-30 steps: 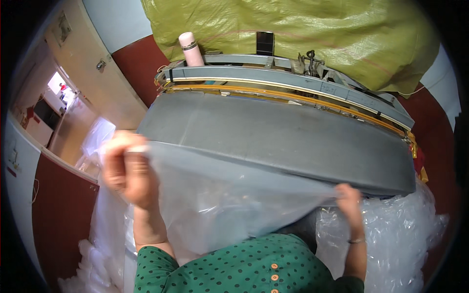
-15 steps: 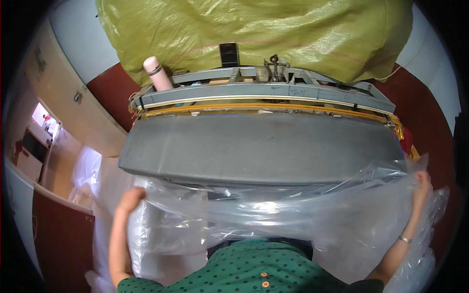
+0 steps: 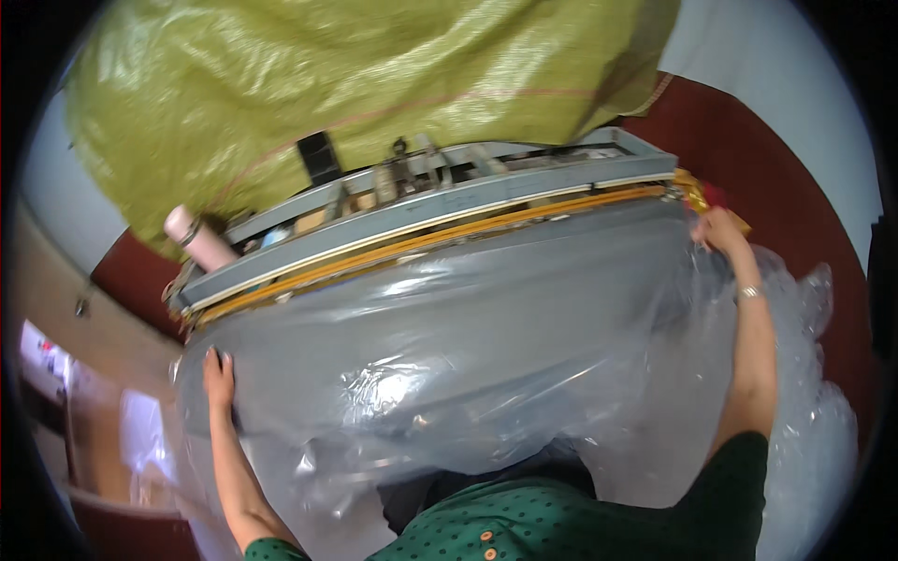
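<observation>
A clear plastic sheet (image 3: 524, 346) lies over the grey padded surface (image 3: 599, 243) in front of me, its folds shining in the light. At the left end my left hand (image 3: 219, 376) rests on the sheet, fingers stretched forward and slightly apart. My right hand (image 3: 718, 230), with a bracelet on the wrist, is closed on the sheet's edge at the far right corner of the pad. Its fingertips are partly hidden. The sheet also hangs down toward my body and bunches up beside my right arm.
Behind the pad runs a grey metal frame (image 3: 449, 201) with an orange strip (image 3: 440, 241) along it. A pink bottle (image 3: 201, 239) and a black phone-like slab (image 3: 319, 157) stand there. A large yellow-green woven sheet (image 3: 374, 75) hangs beyond. A door (image 3: 84, 271) is at left.
Both hands have moved forward, drawing the plastic sheet over the grey pad. My left hand has loosened and lies on it; my right has reached the far corner. The view has turned.
</observation>
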Demonstrator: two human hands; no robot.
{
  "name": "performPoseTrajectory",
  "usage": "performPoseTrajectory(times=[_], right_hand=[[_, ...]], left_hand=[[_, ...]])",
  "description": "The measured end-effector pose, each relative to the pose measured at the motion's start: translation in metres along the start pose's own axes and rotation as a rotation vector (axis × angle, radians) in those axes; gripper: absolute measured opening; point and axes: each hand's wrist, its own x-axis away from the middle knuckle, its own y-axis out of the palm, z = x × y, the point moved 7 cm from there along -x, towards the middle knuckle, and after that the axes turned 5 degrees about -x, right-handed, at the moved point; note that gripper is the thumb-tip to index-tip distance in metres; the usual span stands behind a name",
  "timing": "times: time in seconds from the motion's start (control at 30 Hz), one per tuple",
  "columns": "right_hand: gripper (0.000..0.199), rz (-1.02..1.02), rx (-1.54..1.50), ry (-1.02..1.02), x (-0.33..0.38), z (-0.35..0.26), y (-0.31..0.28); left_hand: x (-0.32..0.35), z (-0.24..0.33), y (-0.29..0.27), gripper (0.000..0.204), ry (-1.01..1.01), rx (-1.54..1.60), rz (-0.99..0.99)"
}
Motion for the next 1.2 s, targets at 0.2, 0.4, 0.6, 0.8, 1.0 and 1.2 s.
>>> performPoseTrajectory(times=[0.2,0.4,0.6,0.8,1.0,1.2], right_hand=[[0.014,1.190,0.480,-0.635,0.067,-0.169,-0.017],[0.042,0.516,0.158,-0.077,0.037,-0.023,0.105],[0.075,0.235,0.110,0.268,0.016,-0.008,0.105],[0.089,0.003,0.217,0.229,-0.013,-0.043,0.096],[0.066,0.109,-0.040,-0.114,-0.031,-0.021,0.141],[0.067,0.434,0.211,-0.363,-0.107,-0.019,0.125]], left_hand=[[0.002,-0.051,-0.007,0.052,-0.139,-0.156,0.069],[-0.009,-0.141,-0.003,0.051,-0.170,-0.083,0.048],[-0.007,-0.213,0.006,0.050,-0.335,0.412,-0.143],[0.035,-0.234,-0.027,0.041,-0.354,0.321,0.530],[0.196,-0.130,-0.064,0.045,-0.254,0.076,0.419],[0.493,-0.215,-0.076,0.051,-0.786,-0.094,0.459]])
